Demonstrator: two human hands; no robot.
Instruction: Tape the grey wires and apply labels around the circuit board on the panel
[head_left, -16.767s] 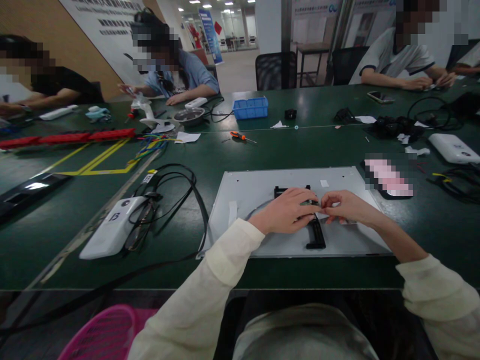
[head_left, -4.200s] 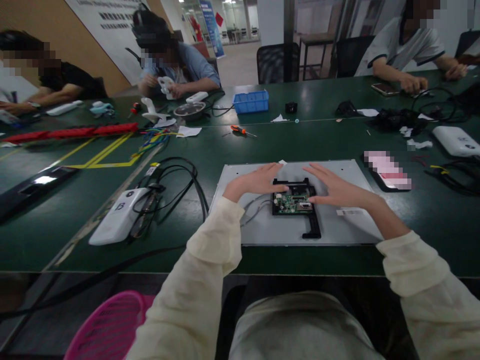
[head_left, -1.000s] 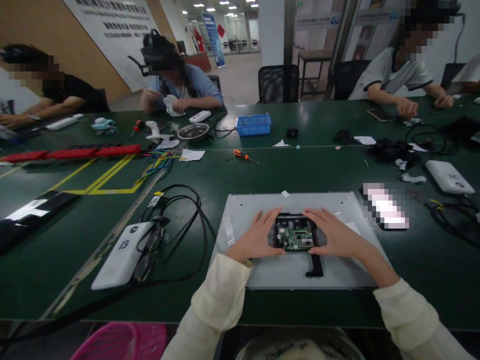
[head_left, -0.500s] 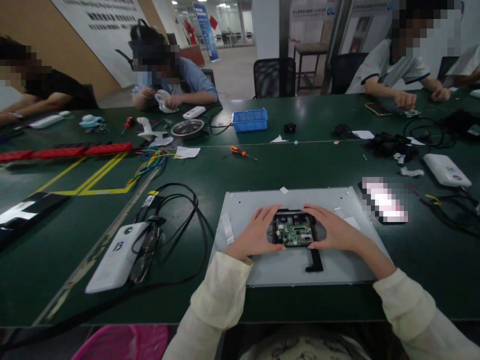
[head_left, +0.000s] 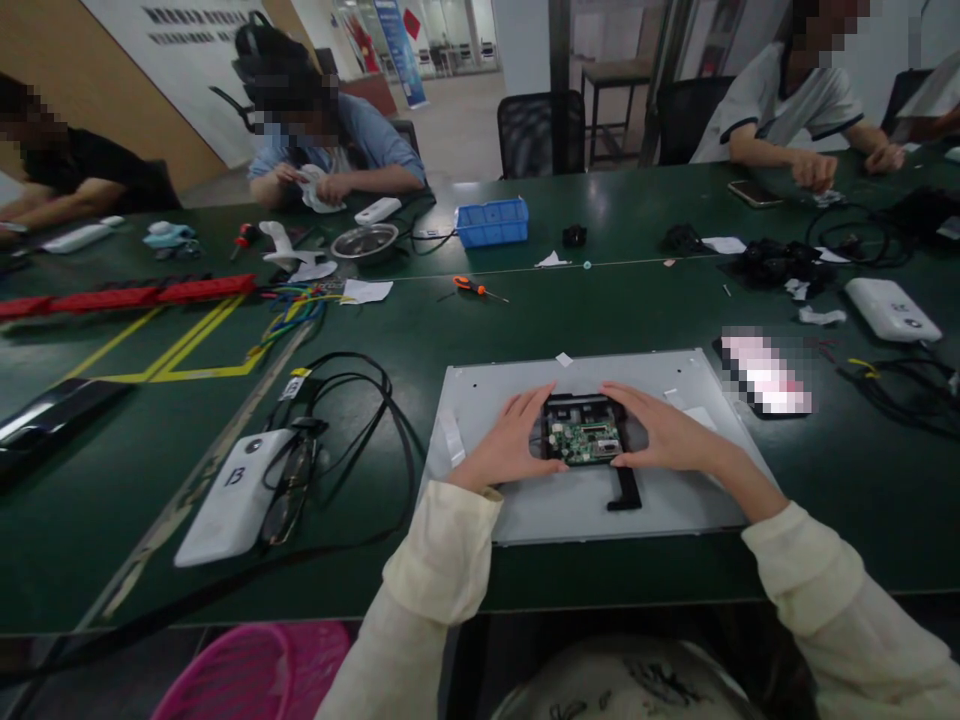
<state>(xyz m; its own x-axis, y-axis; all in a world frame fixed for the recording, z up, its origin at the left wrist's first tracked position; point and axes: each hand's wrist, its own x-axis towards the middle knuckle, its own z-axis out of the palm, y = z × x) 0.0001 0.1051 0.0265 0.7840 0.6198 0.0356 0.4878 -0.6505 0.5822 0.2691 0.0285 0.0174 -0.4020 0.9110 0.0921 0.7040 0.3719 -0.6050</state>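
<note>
On the grey panel (head_left: 525, 510), I see the board (head_left: 585, 443) within the black frame (head_left: 628, 486), left hand (head_left: 506, 447) and right hand (head_left: 666, 432) gripping it; remaining steps unclear.

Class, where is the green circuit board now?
Head view, right of centre: the board is in the black frame on the grey panel, between left hand and right hand.

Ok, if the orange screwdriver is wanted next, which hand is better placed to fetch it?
Probably the left hand: it is nearer the screwdriver, which lies beyond the grey panel with its handle leftward. The right hand is farther across. Both seem to hold the black frame, so one must let go.
</note>
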